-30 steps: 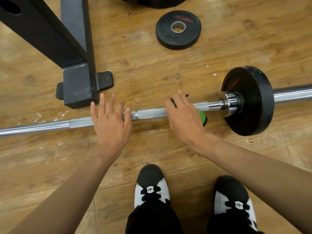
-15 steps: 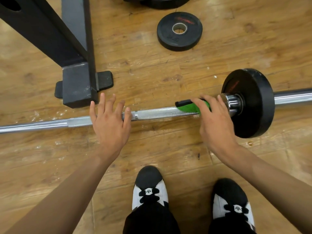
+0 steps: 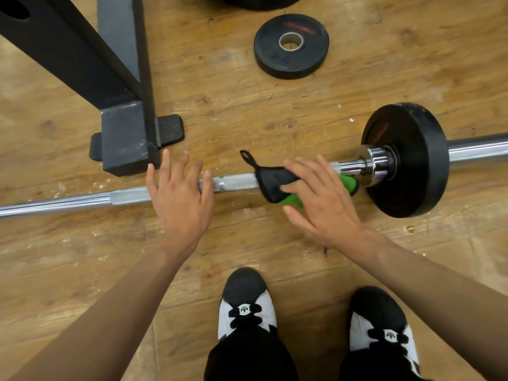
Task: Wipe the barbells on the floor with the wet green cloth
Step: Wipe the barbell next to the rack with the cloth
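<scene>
**A:** Spotted the barbell where?

**B:** Down on the wooden floor, stretched from the left edge to the right edge, just past the toes of two black-and-white shoes. Carried one black plate on its right part, hard against the chrome collar.

**A:** And found the green cloth how?

**B:** Draped over the shaft, between the knurled middle and that collar. Showed a black backing and a small black loop toward the left, and green toward the right and lower down. Touched the bar and sat close beside the collar.

**A:** Read the right hand as what?

**B:** Flat and spread, fingers straight and fanned, laid on top of the cloth and covering its middle. Let black cloth show past the fingertips on the left, and green on the hand's right side and beside the thumb. Could not tell how hard pressed.

**A:** And the left hand?

**B:** Also spread, fingers straight, laid across the shaft well left of the cloth, not touching it. Kept a bare stretch of knurling between the two hands.

**A:** Noted anything else?

**B:** A loose black plate flat on the floor beyond the bar, apart from it. Also a black steel rack foot just beyond the left fingertips.
</scene>
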Available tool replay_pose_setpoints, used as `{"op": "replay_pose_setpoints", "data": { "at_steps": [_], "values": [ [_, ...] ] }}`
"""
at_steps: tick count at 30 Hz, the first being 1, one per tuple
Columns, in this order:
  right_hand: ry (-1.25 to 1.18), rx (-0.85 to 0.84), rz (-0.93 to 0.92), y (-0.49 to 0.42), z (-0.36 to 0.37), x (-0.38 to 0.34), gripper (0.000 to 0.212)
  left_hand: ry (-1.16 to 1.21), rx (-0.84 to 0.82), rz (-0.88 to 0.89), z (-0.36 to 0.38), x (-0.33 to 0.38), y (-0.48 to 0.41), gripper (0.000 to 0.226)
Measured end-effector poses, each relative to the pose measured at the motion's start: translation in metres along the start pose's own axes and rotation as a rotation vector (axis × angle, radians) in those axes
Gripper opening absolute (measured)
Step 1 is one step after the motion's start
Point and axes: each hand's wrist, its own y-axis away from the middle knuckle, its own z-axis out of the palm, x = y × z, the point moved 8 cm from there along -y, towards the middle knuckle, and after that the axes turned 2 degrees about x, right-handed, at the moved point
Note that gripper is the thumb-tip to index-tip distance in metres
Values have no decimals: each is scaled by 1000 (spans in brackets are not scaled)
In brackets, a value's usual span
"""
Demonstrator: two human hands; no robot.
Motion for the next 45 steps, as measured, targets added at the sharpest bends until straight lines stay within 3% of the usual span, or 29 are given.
{"op": "replay_pose_setpoints", "data": {
  "at_steps": [4,8,10,12,14,15,19,23,27,30,35,41,45],
  "values": [
    [-6,121,143,14,-11,27,26,-4,6,-14,0,0,-2,55],
    [44,206,322,-34,-16,25,37,-9,1,-15,1,1,-4,55],
    [146,177,225,-61,-13,8,32,-1,1,-19,2,1,-6,56],
    [134,149,-3,-78,-2,-20,25,9,3,-29,3,1,-8,56],
    [133,68,-223,-80,16,-44,28,4,18,-30,3,0,-9,55],
    [177,33,-250,-78,22,-46,31,2,22,-26,3,0,-8,54],
    [330,-10,-18,-63,8,0,50,17,21,-16,5,-2,-10,53],
    [164,21,104,-38,-22,51,52,17,33,-17,4,-1,-10,53],
    [178,156,306,-36,-25,44,54,14,14,-18,4,-1,-12,55],
    [169,283,441,-27,-19,31,32,15,8,-19,5,0,-13,55],
    [186,160,543,-25,-8,18,52,1,-12,-29,6,-1,-14,57],
    [169,70,480,-50,2,1,35,-21,-47,-23,7,0,-18,59],
    [122,-108,166,-82,25,-32,37,-27,-49,-15,8,2,-22,63]
  ]
}}
